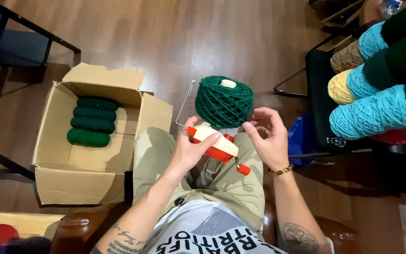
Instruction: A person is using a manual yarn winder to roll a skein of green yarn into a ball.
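At frame centre, the left hand [191,149] closes its grip on a smooth cream-and-red plastic yarn winder [214,142] carrying a fat, ribbed green yarn cake [223,101]. The right hand [269,136] is loosely open, fingers curled beside the cake. At left, a cardboard box [52,169] holds four matching green balls [91,121].

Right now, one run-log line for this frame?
left hand: grips yarn winder | right hand: open beside green yarn cake | cardboard box: four green skeins

Off to the left of my fingers sits an open brown cardboard box [52,155] on the floor, flaps spread wide, four dark green yarn rolls [91,122] stacked inside. Right of my fingers, low beside the chair, a crumpled blue plastic bag [300,139].
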